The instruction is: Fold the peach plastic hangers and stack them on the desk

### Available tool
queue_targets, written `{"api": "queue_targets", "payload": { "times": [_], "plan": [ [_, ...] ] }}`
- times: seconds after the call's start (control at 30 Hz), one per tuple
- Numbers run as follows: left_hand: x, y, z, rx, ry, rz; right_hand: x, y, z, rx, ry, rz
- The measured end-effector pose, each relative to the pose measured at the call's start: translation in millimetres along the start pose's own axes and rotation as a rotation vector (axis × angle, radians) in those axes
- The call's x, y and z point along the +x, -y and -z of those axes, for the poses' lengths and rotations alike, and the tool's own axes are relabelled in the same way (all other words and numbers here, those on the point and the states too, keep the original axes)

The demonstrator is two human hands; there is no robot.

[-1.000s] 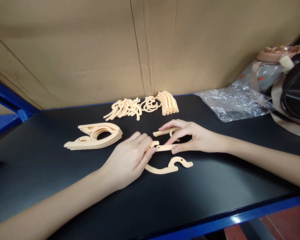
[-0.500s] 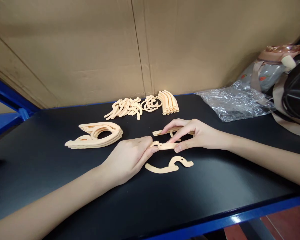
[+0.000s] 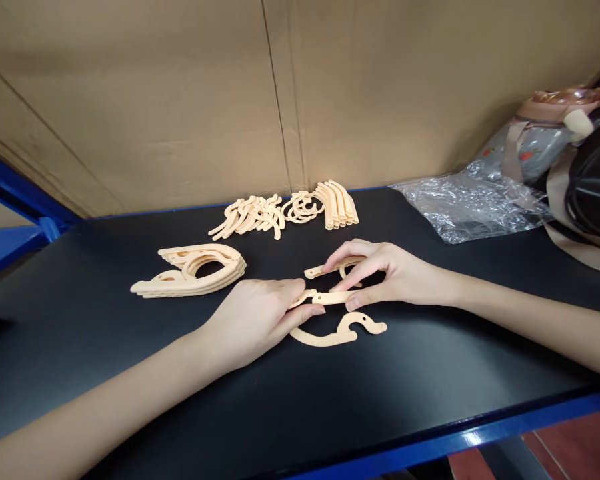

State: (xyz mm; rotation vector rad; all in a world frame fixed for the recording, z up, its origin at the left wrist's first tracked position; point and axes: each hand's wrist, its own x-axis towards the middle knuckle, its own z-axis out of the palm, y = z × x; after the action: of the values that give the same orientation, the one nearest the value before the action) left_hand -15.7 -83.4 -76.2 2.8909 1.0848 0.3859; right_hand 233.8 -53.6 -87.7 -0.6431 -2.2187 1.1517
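Note:
My left hand point(image 3: 257, 320) and my right hand point(image 3: 380, 270) meet over the middle of the black table point(image 3: 130, 373). Each pinches one end of a pair of cream plastic hanger arms point(image 3: 330, 297) that touch end to end between the fingertips. The right hand's fingers also rest over another cream piece point(image 3: 325, 269) just behind. A curved hook-shaped hanger piece point(image 3: 337, 331) lies flat on the table just in front of both hands.
A stack of folded cream hangers point(image 3: 193, 270) lies to the left. Loose cream parts point(image 3: 285, 210) are heaped at the back by the cardboard wall point(image 3: 280, 87). Crumpled clear plastic point(image 3: 470, 203) and a bag point(image 3: 580, 167) sit at the right. The blue table edge point(image 3: 455, 443) is near.
The left hand's fingers have slid a little right and down onto the joint. The right hand has tilted its piece slightly. The hook piece on the table has not moved.

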Motion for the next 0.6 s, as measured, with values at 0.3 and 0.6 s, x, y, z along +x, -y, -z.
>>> {"api": "queue_targets", "payload": {
  "times": [0.3, 0.6],
  "plan": [
    [0.3, -2.0, 0.9, 0.094, 0.020, -0.039, 0.1, 0.6, -2.5, -0.010, -0.012, 0.029],
    [-0.1, -4.2, 2.0, 0.167, 0.000, -0.060, 0.2, 1.5, -1.8, -0.008, -0.005, 0.030]
  ]
}}
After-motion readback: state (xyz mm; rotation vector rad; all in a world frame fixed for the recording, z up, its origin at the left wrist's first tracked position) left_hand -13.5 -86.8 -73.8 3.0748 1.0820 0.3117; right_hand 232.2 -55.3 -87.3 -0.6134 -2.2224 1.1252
